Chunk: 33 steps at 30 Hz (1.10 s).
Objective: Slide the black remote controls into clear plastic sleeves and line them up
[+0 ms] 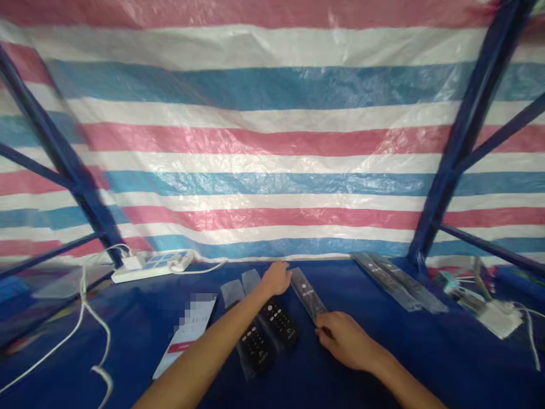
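A dark remote control (307,292) in a clear plastic sleeve lies slanted between my two hands on the blue tabletop. My right hand (347,339) is closed on its near end, thumb and fingers pinching the sleeve. At the far end, my left hand (276,278) has its fingers curled together against the sleeve's upper left edge; the exact grip is partly hidden. Under and beside my left forearm lie two more sleeved remotes, one black remote (281,322) to the right and another black remote (256,346) to the left, both with buttons facing up.
Two sleeved remotes (394,284) lie at the back right. Left of my forearm is a phone (191,326) with a lit screen. A white power strip (149,267) with cables sits at the back left. Blue frame posts (447,165) and a striped sheet (264,182) bound the table.
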{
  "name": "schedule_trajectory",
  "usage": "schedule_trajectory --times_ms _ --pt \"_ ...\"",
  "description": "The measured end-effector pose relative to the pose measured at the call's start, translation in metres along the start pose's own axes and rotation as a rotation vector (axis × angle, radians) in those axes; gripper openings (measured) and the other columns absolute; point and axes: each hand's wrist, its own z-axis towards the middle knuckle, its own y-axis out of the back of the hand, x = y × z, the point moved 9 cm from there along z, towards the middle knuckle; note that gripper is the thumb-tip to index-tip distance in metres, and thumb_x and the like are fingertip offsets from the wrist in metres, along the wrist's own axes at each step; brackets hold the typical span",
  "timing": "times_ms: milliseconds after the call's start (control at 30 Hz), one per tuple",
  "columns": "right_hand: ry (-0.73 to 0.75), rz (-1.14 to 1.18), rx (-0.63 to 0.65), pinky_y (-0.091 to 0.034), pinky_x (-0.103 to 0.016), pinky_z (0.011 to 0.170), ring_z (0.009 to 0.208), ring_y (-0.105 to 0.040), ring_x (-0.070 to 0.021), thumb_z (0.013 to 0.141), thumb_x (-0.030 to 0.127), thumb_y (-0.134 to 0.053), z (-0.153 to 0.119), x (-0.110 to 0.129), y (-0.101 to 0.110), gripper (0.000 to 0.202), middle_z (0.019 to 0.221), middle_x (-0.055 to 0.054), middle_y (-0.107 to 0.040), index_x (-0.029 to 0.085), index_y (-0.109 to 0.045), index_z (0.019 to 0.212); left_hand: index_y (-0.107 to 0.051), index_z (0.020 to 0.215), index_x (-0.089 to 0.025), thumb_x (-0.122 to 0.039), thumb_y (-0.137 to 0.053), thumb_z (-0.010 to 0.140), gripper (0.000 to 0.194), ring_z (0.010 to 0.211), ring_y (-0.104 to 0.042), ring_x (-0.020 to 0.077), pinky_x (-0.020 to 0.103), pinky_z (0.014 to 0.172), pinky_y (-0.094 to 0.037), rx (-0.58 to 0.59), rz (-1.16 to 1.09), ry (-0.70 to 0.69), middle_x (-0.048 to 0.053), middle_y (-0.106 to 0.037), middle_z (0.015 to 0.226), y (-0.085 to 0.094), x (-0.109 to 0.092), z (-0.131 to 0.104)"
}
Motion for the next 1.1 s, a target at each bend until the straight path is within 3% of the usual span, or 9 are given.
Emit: schedule_trajectory --times_ms 133,233,367,567,833,967,1100 --pt "0.051 0.071 0.002 -0.03 -0.021 0.056 0.061 -0.053 -0.0112 0.084 0.022 -0.047 -0.001 0.001 -0.002 0.022 0.066 0.001 -0.058 0.019 -0.052 0.063 -0.068 0.102 -0.01 -0.024 -0.045 0.088 0.03 0.108 -0.059 0.0226 0.028 0.095 -0.042 0.035 -0.011 0.039 0.013 -0.067 0.111 -0.006 0.004 0.011" --pt "0.038 0.113 -0.068 -0.03 -0.021 0.055 0.059 -0.051 -0.011 0.087 0.031 -0.047 -0.001 -0.008 0.007 0.027 0.064 0.002 -0.057 0.019 -0.053 0.064 -0.071 0.09 -0.013 -0.021 -0.046 0.088 0.026 0.097 -0.064 0.0199 0.025 0.087 -0.045 0.047 -0.027 0.085 0.01 -0.071 0.099 -0.011 0.009 0.016" --pt "-0.002 0.121 -0.134 -0.029 -0.022 0.055 0.057 -0.048 -0.011 0.088 0.037 -0.045 0.001 -0.023 0.017 0.031 0.063 0.002 -0.056 0.019 -0.054 0.064 -0.068 0.091 -0.013 -0.017 -0.047 0.087 0.022 0.096 -0.064 0.0205 0.026 0.082 -0.046 0.025 -0.031 0.145 0.012 -0.07 0.1 -0.015 0.015 0.017" --pt "-0.016 0.12 -0.173 -0.029 -0.022 0.055 0.057 -0.048 -0.0113 0.088 0.038 -0.044 0.0 -0.031 0.025 0.034 0.062 0.002 -0.055 0.019 -0.052 0.062 -0.059 0.109 -0.01 -0.012 -0.046 0.086 0.026 0.102 -0.062 0.0237 0.03 0.085 -0.044 -0.018 -0.013 0.145 0.016 -0.066 0.106 -0.011 0.012 0.015" --pt "-0.032 0.097 -0.211 -0.03 -0.022 0.055 0.057 -0.047 -0.0114 0.089 0.039 -0.042 -0.002 -0.035 0.032 0.035 0.06 0.002 -0.053 0.019 -0.051 0.061 -0.069 0.083 -0.013 -0.018 -0.05 0.086 0.02 0.088 -0.066 0.0186 0.023 0.076 -0.046 0.016 -0.036 0.13 0.009 -0.072 0.089 -0.009 0.011 0.015" --pt "-0.035 0.099 -0.255 -0.03 -0.023 0.055 0.056 -0.046 -0.0114 0.089 0.04 -0.042 -0.003 -0.04 0.037 0.036 0.059 0.002 -0.053 0.019 -0.051 0.061 -0.065 0.096 -0.014 -0.012 -0.042 0.087 0.024 0.094 -0.064 0.0203 0.028 0.08 -0.045 -0.059 0.02 0.078 0.011 -0.069 0.1 0.008 -0.004 0.004" --pt "-0.04 0.115 -0.313 -0.03 -0.023 0.055 0.055 -0.047 -0.0112 0.09 0.039 -0.039 -0.006 -0.045 0.045 0.038 0.059 0.002 -0.053 0.019 -0.05 0.059 -0.059 0.106 -0.018 -0.017 -0.038 0.091 0.026 0.098 -0.062 0.0235 0.033 0.082 -0.044 -0.133 0.073 -0.014 0.01 -0.068 0.103 0.043 -0.029 -0.008"
